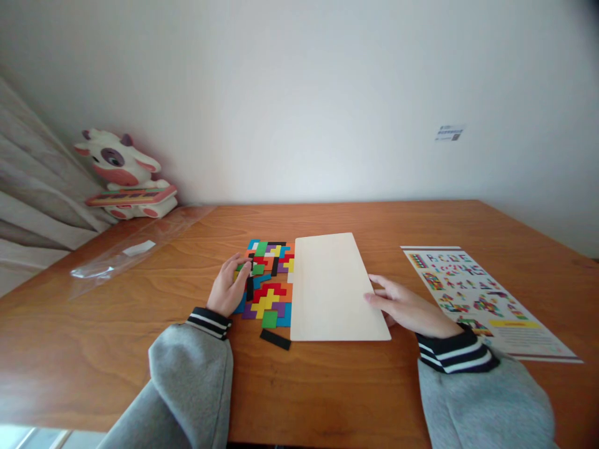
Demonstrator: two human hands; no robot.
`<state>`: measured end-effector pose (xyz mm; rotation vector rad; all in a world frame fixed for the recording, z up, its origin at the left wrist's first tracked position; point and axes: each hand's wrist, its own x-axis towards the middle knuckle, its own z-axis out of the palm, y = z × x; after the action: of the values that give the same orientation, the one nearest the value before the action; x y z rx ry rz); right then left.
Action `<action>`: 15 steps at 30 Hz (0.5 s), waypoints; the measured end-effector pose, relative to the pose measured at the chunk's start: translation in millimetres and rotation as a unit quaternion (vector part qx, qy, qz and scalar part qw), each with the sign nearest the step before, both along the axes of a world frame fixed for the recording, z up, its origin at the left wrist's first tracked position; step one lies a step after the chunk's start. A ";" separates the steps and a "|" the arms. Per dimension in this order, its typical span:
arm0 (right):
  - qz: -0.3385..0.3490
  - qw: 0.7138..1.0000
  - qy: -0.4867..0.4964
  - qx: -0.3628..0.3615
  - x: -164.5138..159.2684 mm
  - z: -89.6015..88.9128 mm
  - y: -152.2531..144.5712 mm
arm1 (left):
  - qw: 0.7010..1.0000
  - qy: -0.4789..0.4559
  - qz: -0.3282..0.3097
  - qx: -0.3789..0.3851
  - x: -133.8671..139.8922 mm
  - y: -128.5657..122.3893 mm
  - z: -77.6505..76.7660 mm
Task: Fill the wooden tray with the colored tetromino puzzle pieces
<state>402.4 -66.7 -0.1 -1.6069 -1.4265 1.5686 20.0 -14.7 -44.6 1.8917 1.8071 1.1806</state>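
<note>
The right hand (403, 307) pinches the right edge of the pale wooden board (332, 290) while the left hand (228, 287), half curled, any grip unclear, covers loose tetromino-style puzzle pieces (266, 302) left of it, which a leftward board slip could scatter.

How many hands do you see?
2: the left hand is at the left side of the colorful blocks, and the right hand holds the right edge of the pale board.

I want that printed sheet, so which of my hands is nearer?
Right. Your right hand holds the pale board by its right edge, beside the printed sheet; your left hand is across the board, at the colored pieces.
</note>
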 end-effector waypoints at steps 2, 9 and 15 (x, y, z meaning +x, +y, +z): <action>-0.003 1.000 0.013 0.023 -1.3 0.1 -0.2 | 0.999 0.033 -0.007 0.016 2.2 -6.1 6.6; -0.027 0.995 0.032 0.094 7.2 5.2 1.3 | 0.920 0.223 -0.319 0.048 21.6 -38.7 21.9; -0.052 0.994 0.015 0.097 20.6 6.3 2.3 | 0.908 0.252 -0.334 0.026 23.7 -41.2 16.4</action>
<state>423.0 -64.4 6.1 -1.5114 -1.4100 1.3463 43.7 -55.9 -28.3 2.7068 1.1100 0.5268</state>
